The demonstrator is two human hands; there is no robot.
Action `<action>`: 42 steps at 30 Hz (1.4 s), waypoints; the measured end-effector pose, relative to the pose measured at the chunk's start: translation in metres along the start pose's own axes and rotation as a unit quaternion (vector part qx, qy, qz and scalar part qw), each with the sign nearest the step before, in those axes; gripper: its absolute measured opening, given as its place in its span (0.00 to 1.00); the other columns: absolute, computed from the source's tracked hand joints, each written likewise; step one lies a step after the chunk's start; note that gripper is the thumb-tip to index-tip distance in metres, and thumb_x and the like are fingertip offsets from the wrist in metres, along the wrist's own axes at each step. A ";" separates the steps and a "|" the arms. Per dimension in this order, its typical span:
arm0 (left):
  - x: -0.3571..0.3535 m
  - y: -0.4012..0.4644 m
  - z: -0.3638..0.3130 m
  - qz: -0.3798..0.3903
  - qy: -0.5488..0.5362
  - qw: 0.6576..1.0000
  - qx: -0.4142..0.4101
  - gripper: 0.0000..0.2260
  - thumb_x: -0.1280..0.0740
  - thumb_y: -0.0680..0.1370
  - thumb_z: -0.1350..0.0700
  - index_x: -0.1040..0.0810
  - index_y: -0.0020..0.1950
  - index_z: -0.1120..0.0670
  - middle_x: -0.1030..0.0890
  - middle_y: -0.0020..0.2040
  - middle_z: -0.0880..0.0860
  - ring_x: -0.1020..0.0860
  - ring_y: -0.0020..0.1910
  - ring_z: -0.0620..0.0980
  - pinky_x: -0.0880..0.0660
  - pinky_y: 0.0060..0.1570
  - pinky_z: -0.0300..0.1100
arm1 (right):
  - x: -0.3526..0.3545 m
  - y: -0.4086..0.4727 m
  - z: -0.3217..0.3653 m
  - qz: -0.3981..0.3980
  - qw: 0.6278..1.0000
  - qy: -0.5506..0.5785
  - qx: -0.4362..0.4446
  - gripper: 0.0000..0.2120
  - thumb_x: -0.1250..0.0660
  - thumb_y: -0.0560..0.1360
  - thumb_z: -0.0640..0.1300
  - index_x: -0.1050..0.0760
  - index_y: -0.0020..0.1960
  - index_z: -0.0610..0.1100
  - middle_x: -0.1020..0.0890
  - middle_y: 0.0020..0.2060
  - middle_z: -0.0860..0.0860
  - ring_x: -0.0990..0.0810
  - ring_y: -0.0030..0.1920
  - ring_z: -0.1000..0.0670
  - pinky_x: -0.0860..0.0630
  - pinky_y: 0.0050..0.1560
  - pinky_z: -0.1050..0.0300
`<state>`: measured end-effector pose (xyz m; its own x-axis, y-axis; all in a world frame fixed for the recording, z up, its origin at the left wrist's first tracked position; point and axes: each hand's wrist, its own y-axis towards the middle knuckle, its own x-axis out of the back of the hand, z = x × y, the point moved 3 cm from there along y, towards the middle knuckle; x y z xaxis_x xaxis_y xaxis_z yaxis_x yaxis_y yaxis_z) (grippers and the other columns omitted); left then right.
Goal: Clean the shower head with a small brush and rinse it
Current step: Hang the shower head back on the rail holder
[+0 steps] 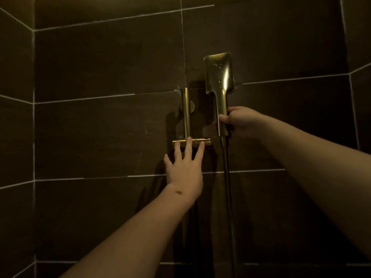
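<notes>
- Right hand (240,122) clenched around the handle of the brass handheld shower head (219,74), held upright against the dark tiled wall (100,63)
- Left hand (185,169) released, fingers spread, fingertips touching the horizontal brass bar (191,141)
- Dark hose (227,187) hangs below the handle

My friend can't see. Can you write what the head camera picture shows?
A person's right hand grips the handle of a wet gold shower head against a dark tiled wall. Their open left hand reaches a gold horizontal bar beside it.
</notes>
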<state>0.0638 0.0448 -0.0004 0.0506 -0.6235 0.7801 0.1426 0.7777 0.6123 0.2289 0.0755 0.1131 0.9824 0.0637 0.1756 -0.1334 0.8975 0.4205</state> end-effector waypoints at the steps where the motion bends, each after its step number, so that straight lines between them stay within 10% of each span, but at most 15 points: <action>1: -0.001 0.001 0.001 0.001 0.014 1.000 0.001 0.47 0.30 0.78 0.54 0.64 0.82 0.43 0.66 0.83 0.54 0.62 0.81 0.64 0.50 0.76 0.70 | -0.001 0.005 0.003 0.001 1.000 -0.003 0.006 0.12 0.40 0.80 0.39 0.29 0.63 0.40 0.18 0.48 0.45 0.19 0.51 0.47 0.22 0.43 0.48; 10: -0.003 0.002 -0.004 -0.001 0.051 0.999 -0.016 0.44 0.33 0.80 0.49 0.63 0.83 0.47 0.67 0.82 0.58 0.64 0.80 0.68 0.52 0.77 0.69 | -0.016 0.028 0.012 0.006 0.999 0.033 0.022 0.20 0.38 0.80 0.40 0.34 0.71 0.42 0.18 0.50 0.46 0.17 0.48 0.48 0.21 0.37 0.50; 20: -0.008 -0.001 0.000 -0.018 0.006 0.999 -0.040 0.45 0.33 0.79 0.46 0.64 0.82 0.46 0.68 0.82 0.57 0.68 0.79 0.67 0.56 0.78 0.61 | -0.019 0.039 0.005 0.027 0.998 0.057 0.020 0.14 0.40 0.80 0.40 0.29 0.65 0.42 0.18 0.53 0.44 0.18 0.55 0.45 0.23 0.58 0.42; 34: -0.009 0.000 0.009 -0.023 -0.007 0.998 -0.060 0.45 0.36 0.78 0.38 0.65 0.82 0.45 0.69 0.82 0.55 0.68 0.79 0.64 0.55 0.79 0.62 | -0.031 0.045 0.001 0.055 0.996 0.063 0.040 0.10 0.39 0.79 0.40 0.27 0.60 0.43 0.18 0.54 0.44 0.18 0.56 0.45 0.25 0.60 0.41; 42: -0.017 0.000 0.005 -0.021 -0.046 0.997 -0.056 0.47 0.34 0.77 0.40 0.66 0.82 0.44 0.72 0.80 0.54 0.73 0.77 0.65 0.29 0.70 0.60 | -0.032 0.035 -0.014 0.081 0.993 0.071 0.051 0.17 0.40 0.80 0.40 0.32 0.68 0.42 0.18 0.56 0.44 0.18 0.56 0.47 0.23 0.56 0.47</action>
<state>0.0577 0.0563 -0.0129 -0.0469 -0.6412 0.7660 0.2520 0.7344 0.6302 0.1943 0.1114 0.1093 0.9548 0.2702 0.1241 -0.2959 0.8227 0.4855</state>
